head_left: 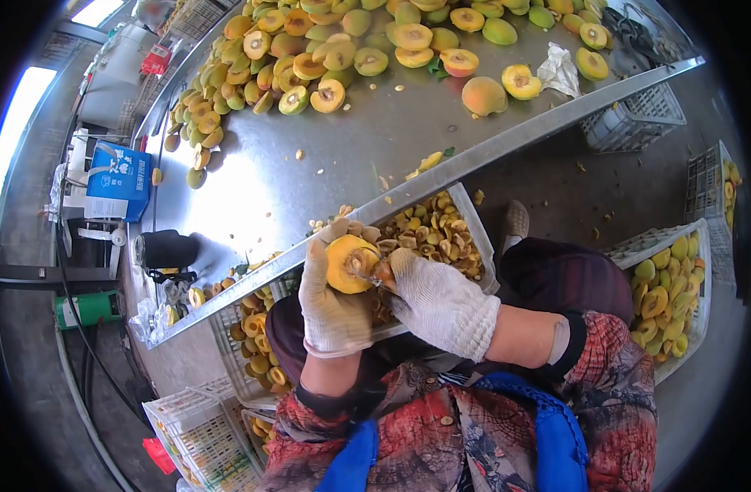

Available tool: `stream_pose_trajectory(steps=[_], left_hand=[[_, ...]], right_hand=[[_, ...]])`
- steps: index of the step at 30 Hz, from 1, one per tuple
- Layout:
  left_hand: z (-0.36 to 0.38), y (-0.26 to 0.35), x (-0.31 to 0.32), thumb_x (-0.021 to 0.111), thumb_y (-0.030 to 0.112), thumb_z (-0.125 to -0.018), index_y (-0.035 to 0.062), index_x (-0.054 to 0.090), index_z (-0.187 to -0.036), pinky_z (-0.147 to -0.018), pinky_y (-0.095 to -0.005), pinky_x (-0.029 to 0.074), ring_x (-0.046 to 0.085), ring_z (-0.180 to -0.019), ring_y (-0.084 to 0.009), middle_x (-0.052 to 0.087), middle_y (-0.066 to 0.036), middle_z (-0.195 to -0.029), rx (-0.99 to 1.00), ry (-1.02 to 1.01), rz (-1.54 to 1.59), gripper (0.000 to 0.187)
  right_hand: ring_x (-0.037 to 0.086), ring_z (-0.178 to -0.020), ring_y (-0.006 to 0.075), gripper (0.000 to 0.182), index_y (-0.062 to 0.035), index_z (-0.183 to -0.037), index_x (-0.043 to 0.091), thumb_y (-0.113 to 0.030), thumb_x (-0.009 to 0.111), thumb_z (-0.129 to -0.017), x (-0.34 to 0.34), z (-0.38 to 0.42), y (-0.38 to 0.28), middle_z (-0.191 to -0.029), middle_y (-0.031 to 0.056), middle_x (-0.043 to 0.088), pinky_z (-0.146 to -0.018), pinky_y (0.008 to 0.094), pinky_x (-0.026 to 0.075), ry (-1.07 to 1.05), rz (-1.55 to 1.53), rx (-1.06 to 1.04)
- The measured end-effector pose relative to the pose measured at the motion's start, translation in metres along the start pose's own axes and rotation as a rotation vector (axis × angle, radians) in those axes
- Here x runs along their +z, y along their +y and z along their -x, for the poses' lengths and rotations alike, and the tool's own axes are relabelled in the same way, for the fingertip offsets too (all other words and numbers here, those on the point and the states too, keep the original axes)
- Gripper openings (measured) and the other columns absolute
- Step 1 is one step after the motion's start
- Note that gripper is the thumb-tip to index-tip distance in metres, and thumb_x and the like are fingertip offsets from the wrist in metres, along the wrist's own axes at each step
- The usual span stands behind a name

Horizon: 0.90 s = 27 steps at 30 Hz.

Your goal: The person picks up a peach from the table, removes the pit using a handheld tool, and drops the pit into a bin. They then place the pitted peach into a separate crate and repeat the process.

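My left hand (330,316), in a whitish knitted glove, is closed around a yellow peach half (343,275) with its cut face and brown centre turned up. In my right hand (445,305), also gloved, is a small pitting tool (384,274) with a brownish handle. Its working end meets the middle of the peach half, and my fingers hide much of it. Both hands are above a white crate (476,234) of brown pits and yellow scraps, just in front of the metal table (310,180).
Many halved peaches (326,57) are heaped on the table's far side. A crumpled white paper (559,70) lies near the raised table edge (507,148). Crates of peach halves stand at the right (695,312) and left (228,344). A blue box (120,182) and black cylinder (164,248) sit at left.
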State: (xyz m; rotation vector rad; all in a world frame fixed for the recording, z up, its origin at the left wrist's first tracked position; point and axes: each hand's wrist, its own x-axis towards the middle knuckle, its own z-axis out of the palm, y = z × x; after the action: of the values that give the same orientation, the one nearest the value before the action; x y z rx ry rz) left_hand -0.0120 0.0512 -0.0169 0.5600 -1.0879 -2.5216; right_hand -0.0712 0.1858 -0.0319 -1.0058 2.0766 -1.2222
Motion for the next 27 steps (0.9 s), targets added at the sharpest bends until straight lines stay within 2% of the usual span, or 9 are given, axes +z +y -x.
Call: stream_pose_trajectory(steps=[2,7,10,13,16,20,23,27], left_hand=[[0.000,-0.003,0.001,0.053,0.030,-0.091,0.0035,0.054,-0.114,-0.091,-0.0409,0.047,0.055,-0.106,-0.0278,0.057,-0.015,-0.112,0.030,0.006,-0.012,0.035],[0.002,-0.009,0.007,0.052,0.028,-0.092,0.0035,0.055,-0.110,-0.087,-0.0396,0.049,0.057,-0.101,-0.0278,0.058,-0.015,-0.107,0.120,0.005,-0.078,0.031],[0.001,-0.011,0.003,0.051,0.031,-0.093,0.0029,0.055,-0.108,-0.085,-0.0382,0.049,0.057,-0.100,-0.0273,0.058,-0.015,-0.108,0.130,-0.042,-0.082,0.032],[0.004,-0.013,0.007,0.049,0.044,-0.094,0.0043,0.056,-0.104,-0.087,-0.0462,0.048,0.058,-0.093,-0.0275,0.058,-0.012,-0.098,0.172,0.017,-0.170,0.042],[0.005,-0.013,0.006,0.047,0.051,-0.093,0.0046,0.055,-0.103,-0.084,-0.0442,0.050,0.058,-0.090,-0.0266,0.059,-0.013,-0.096,0.228,0.044,-0.290,0.048],[0.011,-0.011,0.011,0.047,0.053,-0.093,0.0045,0.055,-0.101,-0.081,-0.0428,0.052,0.059,-0.088,-0.0264,0.059,-0.014,-0.093,0.257,0.063,-0.357,0.050],[0.015,-0.009,0.009,0.046,0.054,-0.093,0.0043,0.054,-0.101,-0.079,-0.0430,0.052,0.059,-0.087,-0.0266,0.059,-0.015,-0.093,0.256,0.039,-0.388,0.052],[0.015,-0.009,0.000,0.045,0.054,-0.093,0.0042,0.054,-0.102,-0.079,-0.0422,0.052,0.059,-0.086,-0.0269,0.059,-0.016,-0.092,0.286,-0.005,-0.465,0.052]], right_hand=[[0.060,-0.088,0.0405,0.027,-0.0051,-0.109,0.051,-0.028,0.046,-0.094,0.000,0.000,-0.001,-0.093,0.0224,0.061,-0.072,0.0466,0.048,-0.001,-0.026,0.014],[0.060,-0.088,0.0401,0.026,-0.0026,-0.107,0.053,-0.020,0.052,-0.088,0.002,0.001,0.002,-0.093,0.0231,0.061,-0.072,0.0457,0.050,0.018,0.046,-0.045],[0.061,-0.088,0.0400,0.026,-0.0012,-0.106,0.054,-0.016,0.055,-0.084,-0.001,0.003,0.000,-0.091,0.0233,0.061,-0.072,0.0452,0.051,0.018,0.068,-0.065],[0.061,-0.085,0.0402,0.027,-0.0003,-0.105,0.054,-0.015,0.055,-0.083,0.006,0.001,0.006,-0.089,0.0234,0.062,-0.071,0.0453,0.051,0.024,0.032,-0.115],[0.062,-0.082,0.0406,0.026,0.0003,-0.104,0.053,-0.016,0.055,-0.085,0.012,0.000,0.007,-0.086,0.0238,0.061,-0.068,0.0460,0.052,0.034,-0.041,-0.159],[0.062,-0.078,0.0407,0.024,0.0005,-0.102,0.053,-0.018,0.054,-0.087,0.018,0.008,0.005,-0.084,0.0239,0.062,-0.065,0.0468,0.052,0.071,-0.163,-0.196],[0.062,-0.077,0.0408,0.024,0.0007,-0.102,0.053,-0.017,0.054,-0.086,0.011,0.011,-0.002,-0.082,0.0234,0.061,-0.064,0.0469,0.052,0.007,-0.185,-0.148],[0.059,-0.077,0.0442,0.034,0.0018,-0.107,0.047,-0.017,0.061,-0.082,0.010,0.017,-0.001,-0.086,0.0248,0.057,-0.064,0.0471,0.051,-0.065,-0.179,-0.151]])
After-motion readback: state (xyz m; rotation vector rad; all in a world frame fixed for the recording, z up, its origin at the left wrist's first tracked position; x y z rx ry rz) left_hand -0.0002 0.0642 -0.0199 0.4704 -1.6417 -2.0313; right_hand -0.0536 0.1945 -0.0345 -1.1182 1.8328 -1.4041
